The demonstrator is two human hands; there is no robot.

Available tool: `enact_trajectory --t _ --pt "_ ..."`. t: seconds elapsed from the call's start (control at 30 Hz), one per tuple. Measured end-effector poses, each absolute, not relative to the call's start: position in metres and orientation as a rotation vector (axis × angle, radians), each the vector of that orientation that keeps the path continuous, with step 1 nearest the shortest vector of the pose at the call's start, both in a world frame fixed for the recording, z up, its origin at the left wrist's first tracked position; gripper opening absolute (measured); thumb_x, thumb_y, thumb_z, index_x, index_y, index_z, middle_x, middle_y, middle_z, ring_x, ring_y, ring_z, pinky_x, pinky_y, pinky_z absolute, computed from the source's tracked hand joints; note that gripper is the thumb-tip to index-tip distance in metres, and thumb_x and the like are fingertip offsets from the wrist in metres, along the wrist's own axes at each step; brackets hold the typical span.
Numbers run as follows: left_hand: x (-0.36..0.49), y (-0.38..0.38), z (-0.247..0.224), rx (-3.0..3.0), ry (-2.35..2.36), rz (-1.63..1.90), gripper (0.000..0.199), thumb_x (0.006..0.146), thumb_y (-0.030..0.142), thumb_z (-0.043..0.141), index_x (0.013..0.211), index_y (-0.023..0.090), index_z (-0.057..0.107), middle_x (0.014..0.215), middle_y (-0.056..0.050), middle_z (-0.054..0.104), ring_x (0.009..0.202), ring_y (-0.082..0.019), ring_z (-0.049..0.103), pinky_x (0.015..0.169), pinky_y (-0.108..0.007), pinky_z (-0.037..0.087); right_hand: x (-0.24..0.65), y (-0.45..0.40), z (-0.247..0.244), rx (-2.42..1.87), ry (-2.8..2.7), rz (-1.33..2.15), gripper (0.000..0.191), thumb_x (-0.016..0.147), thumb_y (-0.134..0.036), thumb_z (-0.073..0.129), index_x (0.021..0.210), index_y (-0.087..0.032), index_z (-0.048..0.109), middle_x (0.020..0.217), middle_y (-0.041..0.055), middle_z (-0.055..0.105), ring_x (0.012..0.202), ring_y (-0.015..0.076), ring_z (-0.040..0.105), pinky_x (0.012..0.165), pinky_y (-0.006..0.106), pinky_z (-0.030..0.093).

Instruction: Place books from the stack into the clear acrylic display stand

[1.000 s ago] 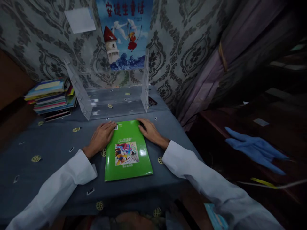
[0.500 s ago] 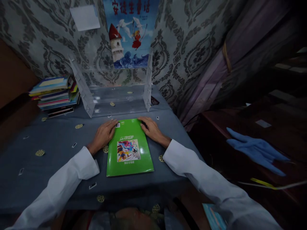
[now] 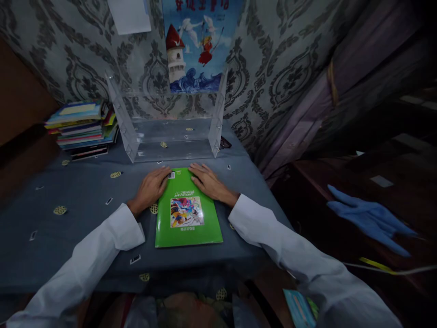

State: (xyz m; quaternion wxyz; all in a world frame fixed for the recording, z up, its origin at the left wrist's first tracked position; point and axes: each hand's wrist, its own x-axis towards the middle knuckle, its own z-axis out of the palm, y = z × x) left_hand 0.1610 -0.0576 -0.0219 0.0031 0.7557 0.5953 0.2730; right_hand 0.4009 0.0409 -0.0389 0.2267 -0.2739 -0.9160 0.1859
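A green book [image 3: 211, 223] lies flat on the table, its printed words upside down to me and a colourful picture in the middle of its cover. My left hand [image 3: 150, 187] rests at its far left corner, fingertips touching the edge beside the barcode. Across the far right corner lies my right hand [image 3: 207, 182], fingers stretched out over the cover. Neither hand is wrapped round the book. Just beyond it stands a clear acrylic rack [image 3: 170, 151] with stepped shelves.
A stack of books [image 3: 83, 130] sits at the back left on the blue-grey tablecloth [image 3: 88, 228]. Behind the rack, a fairy-tale poster [image 3: 196, 54] and a white sheet [image 3: 130, 16] hang on the patterned wall. A blue glove [image 3: 372, 218] lies on a dark surface to the right.
My right hand has slid inward from the book's far right edge onto its cover. The left hand stays by the far left corner. The camera view has shifted slightly.
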Motion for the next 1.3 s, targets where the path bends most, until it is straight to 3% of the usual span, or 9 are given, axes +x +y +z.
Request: enact_trajectory --t 0.23,0.5,0.7,0.83,0.97,1.3 --pt "0.159 -0.057 -0.022 2.347 1.871 0.816 0.041 0.099 0.030 0.036 0.128 0.019 0.063 0.137 -0.008 0.065 0.132 -0.024 0.057 0.114 -0.048 0.043 0.414 0.044 -0.040 -0.797 -2.433 0.578 0.048 0.101 -0.032 0.039 0.143 -0.015 0.054 0.151 0.0148 0.051 0.145 0.0263 0.041 0.122 0.053 0.031" --pt "0.162 -0.058 -0.008 2.383 1.868 0.628 0.042 0.097 0.028 0.038 0.130 0.016 0.062 0.138 -0.011 0.063 0.133 -0.027 0.055 0.113 -0.049 0.043 0.416 0.050 -0.044 -0.718 -2.307 0.774 0.043 0.097 -0.033 0.049 0.137 -0.022 0.061 0.146 0.0079 0.057 0.140 0.0258 0.048 0.120 0.051 0.035" --pt "0.162 -0.040 -0.004 2.493 1.746 0.424 0.043 0.096 0.024 0.039 0.133 0.016 0.060 0.139 -0.011 0.062 0.130 -0.028 0.058 0.112 -0.048 0.043 0.419 0.059 -0.041 -0.724 -1.996 1.216 0.040 0.093 -0.034 0.055 0.130 -0.022 0.065 0.136 0.0064 0.066 0.125 0.0244 0.061 0.111 0.047 0.045" --pt "0.168 -0.019 -0.013 2.551 1.575 0.391 0.051 0.094 0.017 0.037 0.142 0.013 0.052 0.147 -0.013 0.055 0.137 -0.025 0.052 0.115 -0.045 0.041 0.420 0.064 -0.038 -0.728 -1.734 1.421 0.037 0.089 -0.039 0.062 0.122 -0.024 0.070 0.133 0.0063 0.068 0.125 0.0228 0.061 0.113 0.045 0.042" --pt "0.188 0.000 -0.015 2.562 1.461 0.393 0.049 0.099 0.024 0.034 0.145 0.014 0.049 0.149 -0.012 0.053 0.138 -0.024 0.051 0.115 -0.045 0.041 0.420 0.067 -0.037 -0.678 -1.533 1.559 0.036 0.084 -0.042 0.069 0.114 -0.023 0.072 0.125 0.0075 0.072 0.123 0.0241 0.063 0.114 0.046 0.043" --pt "0.222 0.014 -0.009 2.625 1.365 0.461 0.047 0.101 0.032 0.036 0.141 0.015 0.054 0.145 -0.012 0.057 0.137 -0.024 0.052 0.116 -0.045 0.040 0.419 0.068 -0.035 -0.705 -1.528 1.513 0.030 0.086 -0.039 0.067 0.110 -0.022 0.072 0.123 0.0072 0.073 0.123 0.0231 0.063 0.113 0.044 0.043"
